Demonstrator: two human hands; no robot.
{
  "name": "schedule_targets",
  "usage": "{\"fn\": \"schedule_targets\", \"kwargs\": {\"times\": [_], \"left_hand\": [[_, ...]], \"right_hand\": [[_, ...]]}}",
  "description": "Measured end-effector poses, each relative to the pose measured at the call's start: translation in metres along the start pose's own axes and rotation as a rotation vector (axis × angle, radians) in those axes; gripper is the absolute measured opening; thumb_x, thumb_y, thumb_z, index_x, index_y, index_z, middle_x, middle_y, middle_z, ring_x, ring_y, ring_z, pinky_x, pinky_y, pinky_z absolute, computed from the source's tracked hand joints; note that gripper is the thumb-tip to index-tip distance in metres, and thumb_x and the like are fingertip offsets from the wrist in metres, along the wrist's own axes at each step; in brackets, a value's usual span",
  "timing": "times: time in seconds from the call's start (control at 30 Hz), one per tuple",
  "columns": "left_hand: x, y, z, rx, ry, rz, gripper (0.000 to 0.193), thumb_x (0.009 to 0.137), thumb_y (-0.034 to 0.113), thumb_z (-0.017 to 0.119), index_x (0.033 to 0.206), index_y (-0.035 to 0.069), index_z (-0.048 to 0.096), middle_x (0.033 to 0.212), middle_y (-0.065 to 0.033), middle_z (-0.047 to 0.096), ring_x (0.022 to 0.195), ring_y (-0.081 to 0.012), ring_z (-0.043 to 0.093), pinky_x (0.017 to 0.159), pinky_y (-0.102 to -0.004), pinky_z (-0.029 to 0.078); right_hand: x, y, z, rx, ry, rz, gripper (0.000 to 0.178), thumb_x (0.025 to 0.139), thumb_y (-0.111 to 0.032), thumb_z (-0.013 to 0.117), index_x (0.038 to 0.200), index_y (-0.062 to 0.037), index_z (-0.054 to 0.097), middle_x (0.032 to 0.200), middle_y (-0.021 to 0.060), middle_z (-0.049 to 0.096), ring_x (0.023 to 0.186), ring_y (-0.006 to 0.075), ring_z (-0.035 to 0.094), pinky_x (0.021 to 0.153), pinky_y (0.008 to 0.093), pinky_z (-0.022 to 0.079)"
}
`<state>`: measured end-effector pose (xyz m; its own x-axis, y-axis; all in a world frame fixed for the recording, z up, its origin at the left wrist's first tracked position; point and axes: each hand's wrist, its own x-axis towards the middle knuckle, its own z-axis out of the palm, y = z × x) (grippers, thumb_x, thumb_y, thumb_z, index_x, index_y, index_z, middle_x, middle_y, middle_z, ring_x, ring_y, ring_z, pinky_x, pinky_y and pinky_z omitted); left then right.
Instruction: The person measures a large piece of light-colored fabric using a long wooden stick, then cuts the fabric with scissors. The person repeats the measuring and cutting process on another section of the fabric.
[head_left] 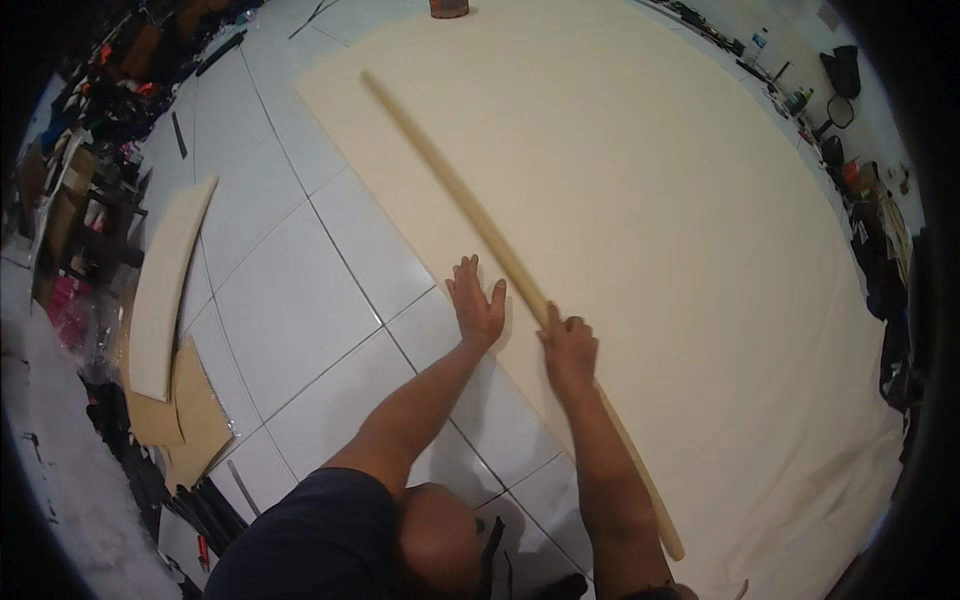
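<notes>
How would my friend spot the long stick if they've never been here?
Look for the big cream sheet on the white tiled floor. Slanting near its left edge is the long stick, with the person's right hand over it. It's thin and tan, darker than the sheet and far longer than the reddish container.

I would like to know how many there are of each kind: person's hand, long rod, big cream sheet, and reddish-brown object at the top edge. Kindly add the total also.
Left hand and right hand: 2
Long rod: 1
Big cream sheet: 1
Reddish-brown object: 1
Total: 5
</notes>
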<state>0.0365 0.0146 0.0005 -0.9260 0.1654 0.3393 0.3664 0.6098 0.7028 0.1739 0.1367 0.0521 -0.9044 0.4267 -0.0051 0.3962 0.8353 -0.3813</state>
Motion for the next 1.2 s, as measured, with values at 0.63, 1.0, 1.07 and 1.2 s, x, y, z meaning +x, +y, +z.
{"fn": "schedule_targets", "kwargs": {"times": [0.63, 1.0, 1.07, 1.2], "left_hand": [[-0.074, -0.101, -0.102, -0.012, -0.156, -0.518, 0.072, 0.084, 0.042, 0.073, 0.120, -0.017, 0.052, 0.115, -0.0305, 0.063, 0.104, -0.0427, 0.063, 0.097, -0.0465, 0.047], [0.038, -0.137, -0.117, 0.509, -0.160, -0.259, 0.088, 0.082, 0.064, 0.067, 0.141, 0.002, 0.048, 0.142, -0.0338, 0.043, 0.130, -0.0450, 0.045, 0.102, -0.0508, 0.045], [-0.001, -0.108, -0.100, 0.667, -0.259, -0.160, 0.083, 0.084, 0.064, 0.065, 0.146, 0.011, 0.046, 0.152, -0.0312, 0.031, 0.138, -0.0455, 0.035, 0.106, -0.0545, 0.040], [-0.081, -0.025, -0.097, 0.945, -0.486, 0.167, 0.076, 0.092, 0.058, 0.058, 0.150, 0.012, 0.040, 0.156, -0.0277, 0.028, 0.141, -0.0449, 0.031, 0.114, -0.0531, 0.029]], "right_hand": [[-0.243, 0.091, -0.080, 0.057, -0.565, -0.163, 0.056, 0.086, -0.036, 0.069, 0.134, -0.0134, 0.056, 0.121, 0.0161, 0.061, 0.113, 0.0347, 0.059, 0.093, 0.0461, 0.049], [-0.517, 0.253, -0.294, -0.420, -0.473, 0.824, 0.045, 0.087, -0.031, 0.069, 0.126, -0.0110, 0.059, 0.118, 0.0137, 0.063, 0.109, 0.0303, 0.062, 0.093, 0.0423, 0.049], [-0.556, 0.270, -0.253, -0.283, -0.378, 0.880, 0.047, 0.084, -0.025, 0.073, 0.126, -0.0117, 0.059, 0.118, 0.0124, 0.063, 0.109, 0.0264, 0.063, 0.093, 0.0401, 0.049], [-0.576, 0.266, -0.122, -0.128, 0.028, 0.843, 0.052, 0.075, -0.008, 0.070, 0.125, -0.0101, 0.057, 0.125, 0.0105, 0.058, 0.121, 0.0296, 0.054, 0.100, 0.0422, 0.046]]}}
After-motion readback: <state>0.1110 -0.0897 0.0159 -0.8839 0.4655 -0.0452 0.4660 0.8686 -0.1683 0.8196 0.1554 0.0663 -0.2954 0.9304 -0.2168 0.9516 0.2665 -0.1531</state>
